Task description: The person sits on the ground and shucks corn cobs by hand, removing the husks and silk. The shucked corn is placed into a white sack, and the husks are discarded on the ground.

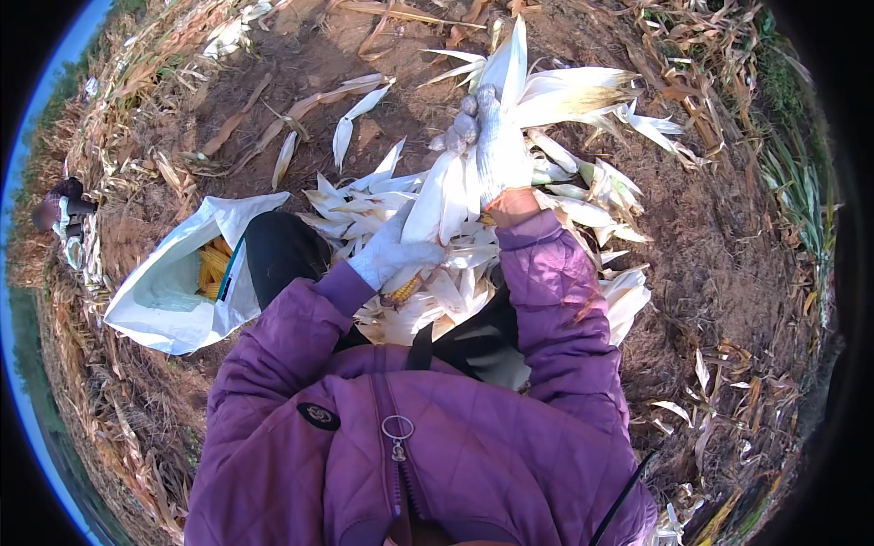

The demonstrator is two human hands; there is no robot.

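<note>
My left hand [396, 251], in a white knit glove, grips the lower end of a bundle of pale corn husks [437, 198]. A yellow corn ear [404, 292] shows just below this palm; I cannot tell whether the hand holds it. Farther out, my right hand [493, 147], in a glove with grey-coated fingers, is closed on the upper part of the husks. Broad husk leaves [570, 95] fan out beyond it. Whether an ear sits inside the bundle is hidden. Beneath both hands lies a heap of loose husks [457, 290] between my legs.
At my left knee, a white woven sack [164, 297] gapes, with bare yellow corn ears [215, 266] inside. Unpeeled-looking ears in husk [587, 198] lie right of the heap. Dry stalks [300, 112] litter the brown soil. Another person [65, 208] is far off left.
</note>
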